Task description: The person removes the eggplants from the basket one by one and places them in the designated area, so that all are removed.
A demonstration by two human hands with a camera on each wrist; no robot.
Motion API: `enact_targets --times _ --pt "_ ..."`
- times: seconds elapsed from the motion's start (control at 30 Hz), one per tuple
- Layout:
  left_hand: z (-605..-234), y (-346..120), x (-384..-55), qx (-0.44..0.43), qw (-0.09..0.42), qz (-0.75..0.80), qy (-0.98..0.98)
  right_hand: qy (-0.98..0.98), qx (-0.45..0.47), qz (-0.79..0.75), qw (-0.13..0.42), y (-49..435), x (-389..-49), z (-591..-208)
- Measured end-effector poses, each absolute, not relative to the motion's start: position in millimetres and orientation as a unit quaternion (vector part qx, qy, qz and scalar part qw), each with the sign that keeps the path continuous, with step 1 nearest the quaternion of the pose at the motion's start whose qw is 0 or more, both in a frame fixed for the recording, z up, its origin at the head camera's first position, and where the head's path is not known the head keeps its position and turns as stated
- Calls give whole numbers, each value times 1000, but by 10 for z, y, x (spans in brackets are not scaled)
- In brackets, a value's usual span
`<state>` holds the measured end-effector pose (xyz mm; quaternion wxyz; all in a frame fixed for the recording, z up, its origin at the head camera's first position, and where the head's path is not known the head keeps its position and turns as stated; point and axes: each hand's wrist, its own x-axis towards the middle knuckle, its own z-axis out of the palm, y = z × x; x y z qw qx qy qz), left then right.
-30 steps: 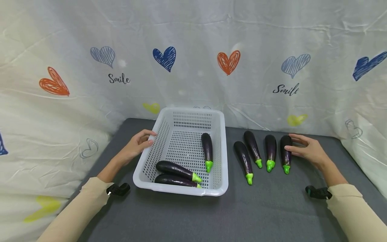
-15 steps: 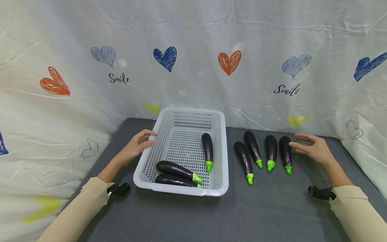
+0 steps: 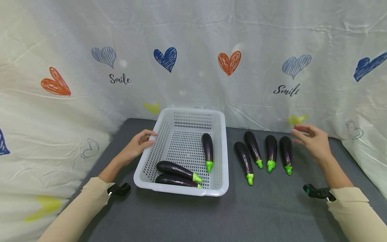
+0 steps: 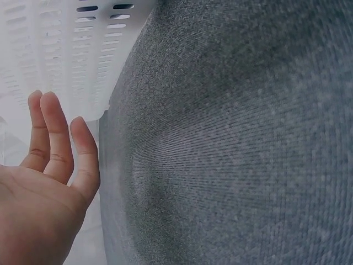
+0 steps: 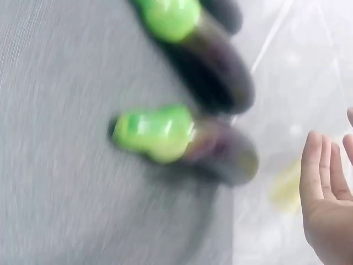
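Note:
A white slotted plastic basket (image 3: pixel 142 169) stands on the grey table, with three dark purple eggplants inside. One eggplant (image 3: pixel 207 148) lies lengthwise at the right; an upper eggplant (image 3: pixel 175 169) and a lower eggplant (image 3: pixel 176 180) lie near the front. My left hand (image 3: pixel 134 146) touches the basket's left rim with its fingertips; in the left wrist view its fingers (image 4: pixel 58 138) are loosely extended beside the wall. To the right, several eggplants lie in a row. Past the rightmost eggplant (image 3: pixel 286 151), my right hand (image 3: pixel 314 141) hovers apart from it, fingers relaxed, holding nothing.
Beside the basket lie a left eggplant (image 3: pixel 243 159), a second eggplant (image 3: pixel 252 146) and a third eggplant (image 3: pixel 270 149), all green-capped. A white curtain (image 3: pixel 193 77) printed with hearts hangs behind and left of the grey tabletop (image 3: pixel 211 218).
My right hand has let go of the rightmost eggplant, drawn off to the right and risen above the table. The left hand and basket have stayed in place.

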<state>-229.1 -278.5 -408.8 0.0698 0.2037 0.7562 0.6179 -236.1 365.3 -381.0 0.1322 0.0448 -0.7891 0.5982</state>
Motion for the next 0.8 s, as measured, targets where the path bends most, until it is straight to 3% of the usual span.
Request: enact_targets --times 0.8 --pt "-4072 -2785 -2280 192 76 622 755 -711 201 672 57 2632 -2396 -3495"
